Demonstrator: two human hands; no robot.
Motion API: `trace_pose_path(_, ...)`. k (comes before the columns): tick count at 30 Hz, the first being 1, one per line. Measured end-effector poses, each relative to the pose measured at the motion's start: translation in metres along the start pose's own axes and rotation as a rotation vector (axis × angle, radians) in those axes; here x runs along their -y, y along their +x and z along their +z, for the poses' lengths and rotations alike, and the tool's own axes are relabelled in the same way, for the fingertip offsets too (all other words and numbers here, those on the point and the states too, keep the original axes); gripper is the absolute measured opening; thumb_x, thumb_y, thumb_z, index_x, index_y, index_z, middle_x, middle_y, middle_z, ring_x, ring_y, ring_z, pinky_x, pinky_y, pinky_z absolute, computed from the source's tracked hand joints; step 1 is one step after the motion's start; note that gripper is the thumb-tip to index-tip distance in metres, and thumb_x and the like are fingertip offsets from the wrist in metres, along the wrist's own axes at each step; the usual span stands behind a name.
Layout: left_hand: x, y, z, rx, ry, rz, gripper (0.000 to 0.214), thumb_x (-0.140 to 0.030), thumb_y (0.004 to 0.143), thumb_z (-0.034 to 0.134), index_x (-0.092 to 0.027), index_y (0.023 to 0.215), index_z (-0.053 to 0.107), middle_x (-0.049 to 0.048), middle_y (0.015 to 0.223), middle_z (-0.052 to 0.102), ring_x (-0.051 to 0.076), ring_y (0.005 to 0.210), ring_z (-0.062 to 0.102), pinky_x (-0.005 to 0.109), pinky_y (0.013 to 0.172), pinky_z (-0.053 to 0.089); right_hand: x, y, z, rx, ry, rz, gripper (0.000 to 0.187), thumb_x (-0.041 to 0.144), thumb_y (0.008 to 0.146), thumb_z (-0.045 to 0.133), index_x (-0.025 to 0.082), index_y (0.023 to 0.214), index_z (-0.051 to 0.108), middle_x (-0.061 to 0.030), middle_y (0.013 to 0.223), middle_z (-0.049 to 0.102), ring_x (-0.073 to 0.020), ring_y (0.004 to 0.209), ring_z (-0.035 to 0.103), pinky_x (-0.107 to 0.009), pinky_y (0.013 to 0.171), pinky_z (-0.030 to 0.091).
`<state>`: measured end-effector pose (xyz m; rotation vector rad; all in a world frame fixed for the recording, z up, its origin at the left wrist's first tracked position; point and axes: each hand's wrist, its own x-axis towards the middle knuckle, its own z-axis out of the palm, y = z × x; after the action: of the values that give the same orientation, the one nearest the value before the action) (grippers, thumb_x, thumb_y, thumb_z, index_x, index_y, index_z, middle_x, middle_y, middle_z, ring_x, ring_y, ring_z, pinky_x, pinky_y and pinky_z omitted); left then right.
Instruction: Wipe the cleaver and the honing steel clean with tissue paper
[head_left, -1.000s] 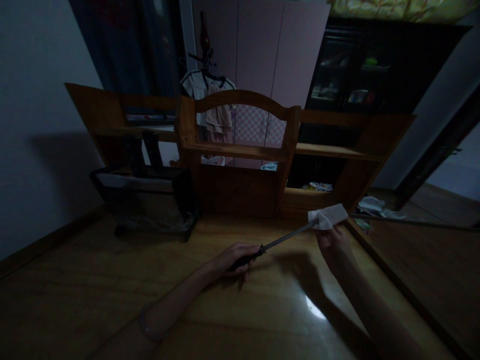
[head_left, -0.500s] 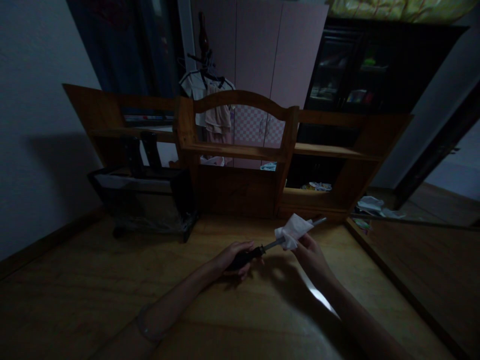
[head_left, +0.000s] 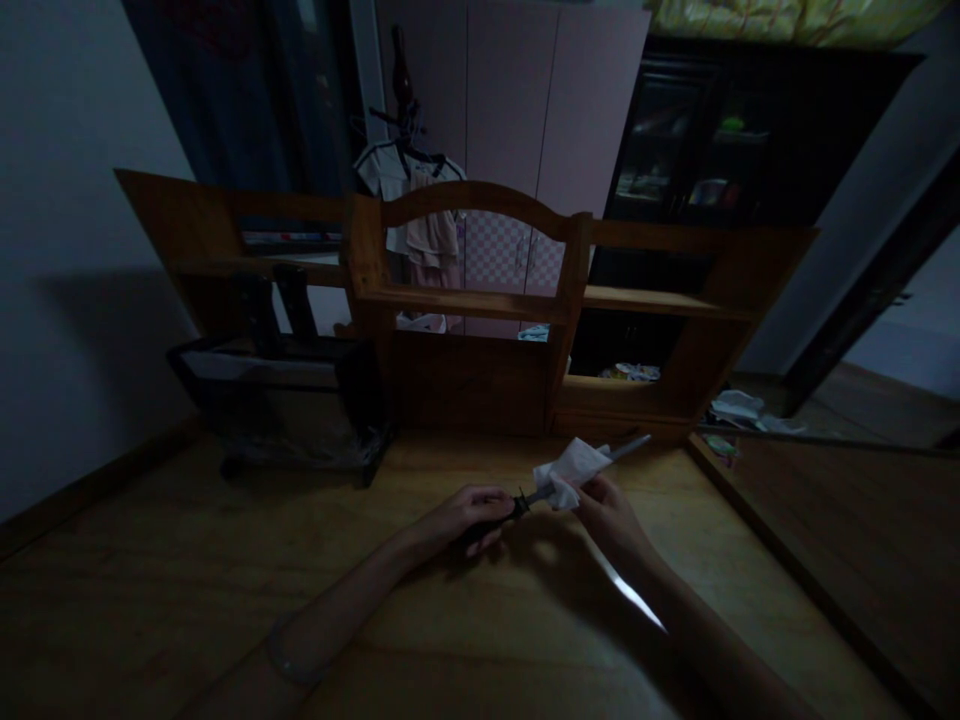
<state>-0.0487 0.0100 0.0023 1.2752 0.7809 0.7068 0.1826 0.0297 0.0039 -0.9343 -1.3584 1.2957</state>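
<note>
My left hand (head_left: 466, 515) is closed round the black handle of a long metal rod (head_left: 621, 449), something like a sharpening steel, held low over the wooden desk (head_left: 225, 560). The rod points up and to the right. My right hand (head_left: 609, 510) pinches a crumpled white tissue (head_left: 568, 470) round the rod close to the handle. The rod's bare tip sticks out beyond the tissue.
A wooden shelf unit (head_left: 480, 300) stands at the back of the desk. A dark rack with a tray (head_left: 277, 385) sits at the left against the wall. Papers (head_left: 739, 408) lie at the desk's right edge. Wardrobes and hanging clothes stand behind.
My right hand has slid the tissue down the rod from its tip to near the handle. The left hand has barely moved.
</note>
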Motion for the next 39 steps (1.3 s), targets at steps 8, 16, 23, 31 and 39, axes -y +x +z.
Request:
trace_pose_path(8, 0.007, 0.006, -0.002, -0.144, -0.008, 0.001, 0.036, -0.047, 0.076, 0.063, -0.015, 0.092, 0.055, -0.0052, 0.051, 0.049, 0.006, 0.038, 0.040, 0.016, 0.037, 0.025, 0.006, 0.000, 0.002, -0.016, 0.024, 0.012, 0.033, 0.042, 0.075, 0.070, 0.015, 0.094, 0.068, -0.0088, 0.090, 0.069, -0.0213, 0.078, 0.061, -0.030, 0.069, 0.046)
trace_pose_path(16, 0.005, 0.008, 0.000, -0.108, 0.019, 0.048, 0.045, -0.043, 0.068, 0.071, -0.017, 0.099, 0.051, -0.0006, 0.066, 0.062, 0.007, 0.039, 0.046, 0.018, 0.038, 0.028, 0.004, 0.004, -0.006, -0.077, -0.018, -0.027, 0.032, 0.042, 0.073, 0.073, 0.015, 0.090, 0.069, -0.0068, 0.084, 0.070, -0.0205, 0.075, 0.061, -0.029, 0.068, 0.045)
trace_pose_path(23, 0.003, 0.005, 0.002, -0.095, -0.041, 0.057, 0.040, -0.041, 0.073, 0.067, -0.016, 0.100, 0.054, -0.0026, 0.057, 0.058, 0.006, 0.038, 0.046, 0.019, 0.045, 0.038, 0.021, 0.005, -0.010, -0.130, -0.001, -0.090, 0.027, 0.039, 0.073, 0.072, 0.016, 0.088, 0.068, -0.0058, 0.084, 0.068, -0.0196, 0.074, 0.058, -0.030, 0.067, 0.045)
trace_pose_path(31, 0.002, 0.004, 0.004, -0.040, -0.126, 0.047, 0.041, -0.052, 0.083, 0.052, -0.012, 0.091, 0.061, -0.0054, 0.041, 0.047, 0.007, 0.032, 0.040, 0.031, 0.067, 0.050, 0.022, 0.013, -0.029, -0.302, -0.019, -0.143, 0.024, 0.038, 0.071, 0.074, 0.017, 0.080, 0.066, -0.0021, 0.072, 0.063, -0.0167, 0.068, 0.054, -0.027, 0.064, 0.041)
trace_pose_path(39, -0.002, 0.005, 0.000, 0.008, 0.023, 0.033, 0.050, -0.057, 0.087, 0.038, -0.013, 0.084, 0.061, -0.0064, 0.034, 0.041, 0.006, 0.025, 0.028, 0.020, 0.040, 0.037, 0.026, 0.019, -0.039, -0.419, -0.018, -0.161, 0.024, 0.037, 0.068, 0.074, 0.018, 0.080, 0.066, -0.0024, 0.071, 0.063, -0.0177, 0.067, 0.055, -0.028, 0.063, 0.041)
